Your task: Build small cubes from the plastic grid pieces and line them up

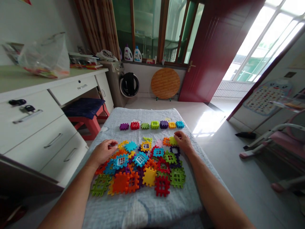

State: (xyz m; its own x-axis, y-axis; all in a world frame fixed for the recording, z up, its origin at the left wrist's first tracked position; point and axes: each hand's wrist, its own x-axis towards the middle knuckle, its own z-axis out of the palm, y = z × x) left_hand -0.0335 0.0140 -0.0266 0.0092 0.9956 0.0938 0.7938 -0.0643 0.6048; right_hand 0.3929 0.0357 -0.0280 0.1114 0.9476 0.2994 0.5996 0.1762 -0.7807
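Observation:
A pile of colourful plastic interlocking building tiles (150,176) lies between my two hands on a cloth-covered table. My left hand (105,152) is at the pile's left side, fingers loosely curled and thumb apart, beside a yellow tile (123,144); I see nothing in it. On the far right of the pile, my right hand (184,142) has its bent fingertips at the edge of a yellow-green tile (172,141), seemingly touching it without a visible grip. Behind the pile stands a row of several small assembled blocks, among them a red block (134,125) and a blue block (179,124).
The table's pale blue cloth (143,210) is wrinkled. A white desk (28,127) and a stool with a dark seat (83,107) stand on the left. Further back are a washing machine (116,82) and a round wooden tabletop (165,83). A pink chair (292,133) is on the right.

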